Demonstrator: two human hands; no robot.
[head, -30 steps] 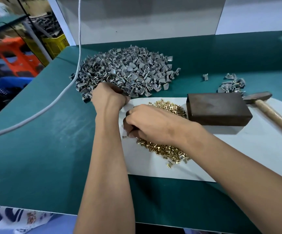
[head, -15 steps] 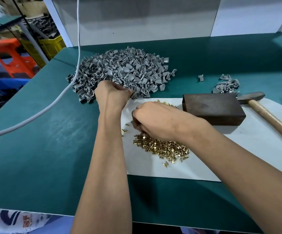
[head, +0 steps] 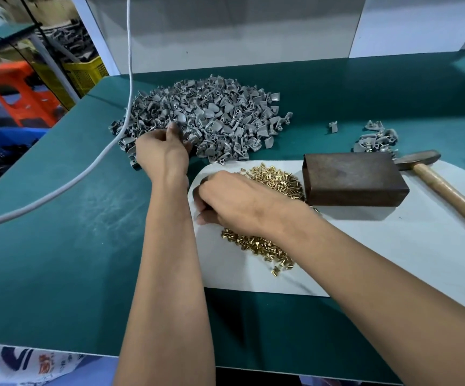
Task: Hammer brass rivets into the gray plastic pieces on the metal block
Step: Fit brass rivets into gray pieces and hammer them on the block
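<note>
Gray plastic pieces (head: 211, 118) are meeting the left hand (head: 163, 151), whose fingers (head: 177, 133) are curling into the heap's near edge. The right hand (head: 234, 201) is covering the brass rivets (head: 275, 176), fingers hidden, grip unclear. The metal block (head: 354, 178) is lying just beside them, the hammer (head: 446, 185) beyond.

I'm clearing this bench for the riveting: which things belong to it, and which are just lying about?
Job: big pile of gray plastic pieces, brass rivets, metal block, hammer.
Lying about: white cable, orange stool, yellow crate.
</note>
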